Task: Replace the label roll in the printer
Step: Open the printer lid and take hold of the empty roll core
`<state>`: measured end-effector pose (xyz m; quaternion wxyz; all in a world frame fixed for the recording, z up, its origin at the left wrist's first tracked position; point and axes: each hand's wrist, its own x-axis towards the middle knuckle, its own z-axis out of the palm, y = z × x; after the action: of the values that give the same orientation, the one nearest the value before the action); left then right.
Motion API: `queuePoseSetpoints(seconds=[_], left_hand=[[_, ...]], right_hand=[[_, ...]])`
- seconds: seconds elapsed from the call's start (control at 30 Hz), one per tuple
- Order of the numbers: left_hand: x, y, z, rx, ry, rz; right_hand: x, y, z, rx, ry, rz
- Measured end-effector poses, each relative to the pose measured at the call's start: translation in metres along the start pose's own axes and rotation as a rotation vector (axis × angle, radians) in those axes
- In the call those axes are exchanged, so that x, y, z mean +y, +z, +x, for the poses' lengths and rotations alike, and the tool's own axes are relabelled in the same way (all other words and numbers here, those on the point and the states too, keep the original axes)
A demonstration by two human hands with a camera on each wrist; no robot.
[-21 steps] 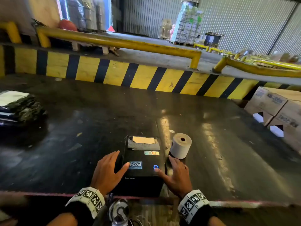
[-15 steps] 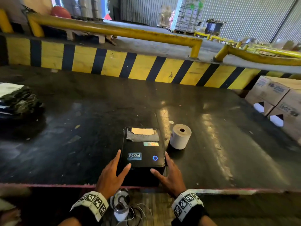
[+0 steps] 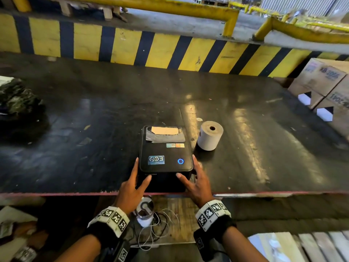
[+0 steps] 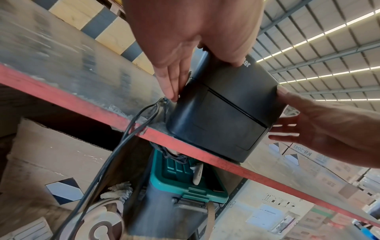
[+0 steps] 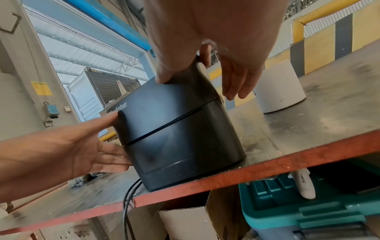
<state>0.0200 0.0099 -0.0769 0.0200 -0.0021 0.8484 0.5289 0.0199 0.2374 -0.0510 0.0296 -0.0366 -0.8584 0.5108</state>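
A black label printer (image 3: 166, 157) stands with its lid shut at the front edge of the dark table (image 3: 94, 129), a blue ring light lit on its top. A white label roll (image 3: 210, 135) stands on end just right of it. My left hand (image 3: 138, 173) lies with straight fingers along the printer's left side, thumb at the front corner. My right hand (image 3: 190, 172) mirrors it on the right side. The left wrist view shows the printer (image 4: 224, 116) between the left hand (image 4: 197, 71) and the right hand (image 4: 292, 123). The right wrist view shows the printer (image 5: 180, 138), right hand (image 5: 197, 84), left hand (image 5: 115, 138) and roll (image 5: 279, 87).
Cardboard boxes (image 3: 324, 82) are stacked at the table's right end and a dark bundle (image 3: 17, 99) lies at the left. A yellow-black barrier (image 3: 151, 50) runs behind. Below the red table edge (image 3: 75, 194) are a lidded cup (image 3: 144, 210), cables (image 4: 131, 129) and a teal bin (image 4: 185, 178).
Both hands have slid off the printer's top and front to its two sides. The head view has tilted down and come closer. The roll has stayed put.
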Motion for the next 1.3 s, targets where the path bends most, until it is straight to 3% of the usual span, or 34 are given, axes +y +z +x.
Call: queuePoseSetpoints(seconds=[0.27, 0.47, 0.93, 1.1, 1.3], left_hand=[[0.004, -0.001, -0.002, -0.013, 0.017, 0.039], [0.005, -0.002, -0.002, -0.015, 0.016, 0.027], [-0.001, -0.002, 0.005, 0.039, -0.119, 0.085], [0.0, -0.003, 0.01, 0.008, -0.104, 0.08], [0.015, -0.008, 0.02, -0.072, -0.176, 0.096]], right_hand=[[0.014, 0.001, 0.005, 0.033, 0.002, -0.097], [0.016, -0.004, 0.014, 0.045, -0.076, -0.145], [-0.088, -0.048, 0.104, 0.133, -0.103, -0.231], [-0.093, -0.048, 0.138, 0.219, -0.196, -0.196], [-0.086, -0.05, 0.159, 0.179, -0.32, -0.086]])
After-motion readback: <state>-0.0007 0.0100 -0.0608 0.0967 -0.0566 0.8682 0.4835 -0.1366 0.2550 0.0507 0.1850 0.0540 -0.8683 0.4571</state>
